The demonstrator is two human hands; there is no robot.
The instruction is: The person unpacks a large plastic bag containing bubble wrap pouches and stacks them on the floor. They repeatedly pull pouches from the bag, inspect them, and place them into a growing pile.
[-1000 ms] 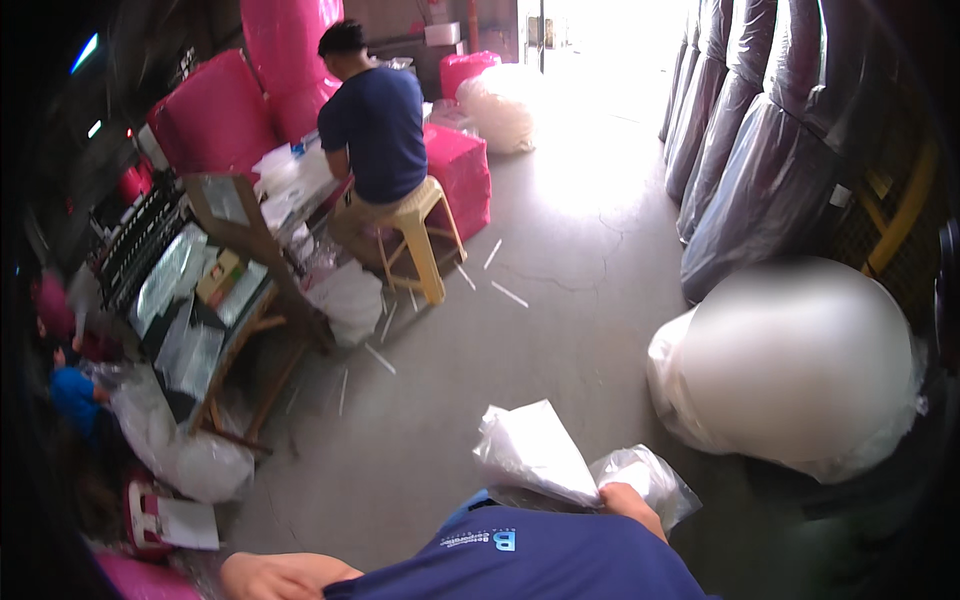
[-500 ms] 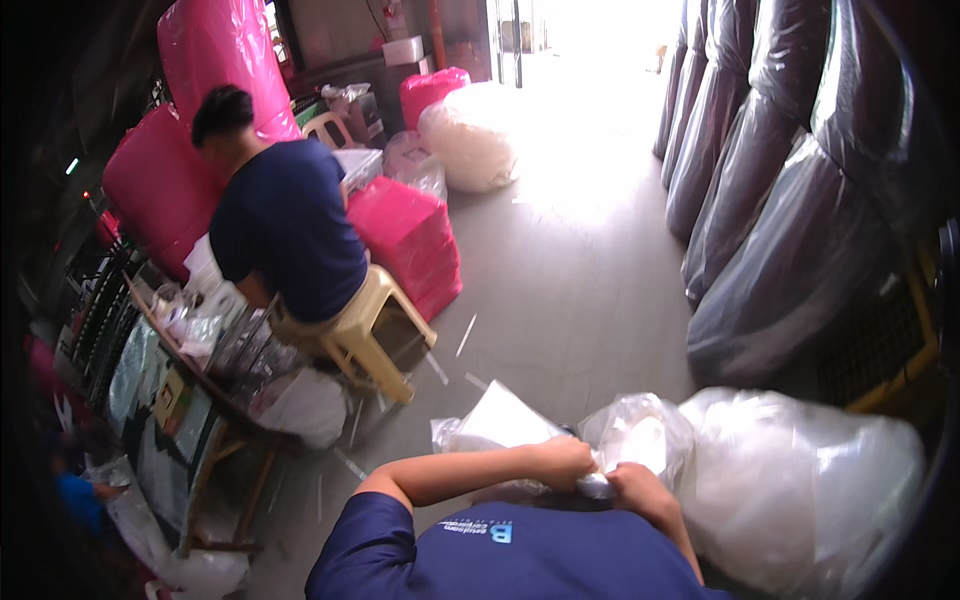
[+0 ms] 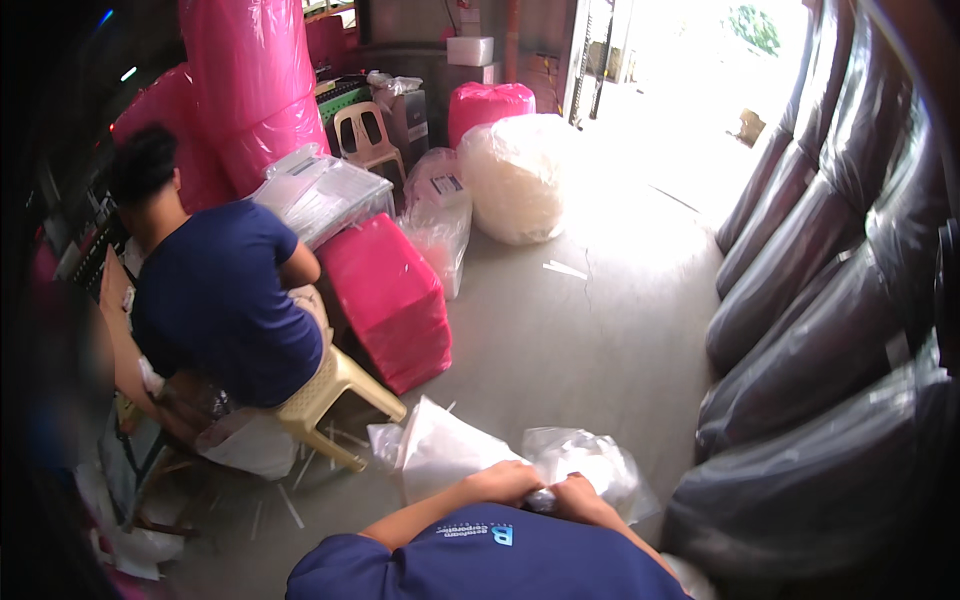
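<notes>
My left hand (image 3: 510,482) and my right hand (image 3: 582,497) are close together in front of my chest, both closed on the gathered neck (image 3: 541,499) of a clear plastic bag. Beyond my right hand the body of the clear plastic bag (image 3: 592,462) bulges out, with something white inside. On the far side of my left hand is a stack of white sheets (image 3: 440,455), partly wrapped in clear film. My fingers and forearm hide part of the sheets, so I cannot tell whether they are in the same bag.
At left a person in a navy shirt (image 3: 230,300) sits on a beige stool (image 3: 335,400), back toward me. Beyond stand a pink wrapped block (image 3: 390,300) and a large whitish bag (image 3: 515,180). Dark wrapped rolls (image 3: 800,420) line the right side. A bright doorway (image 3: 680,110) opens ahead.
My view has moved forward, bringing the seated person, pink block and dark rolls nearer. The big clear bag on my right has mostly left view. Both hands keep hold of the plastic.
</notes>
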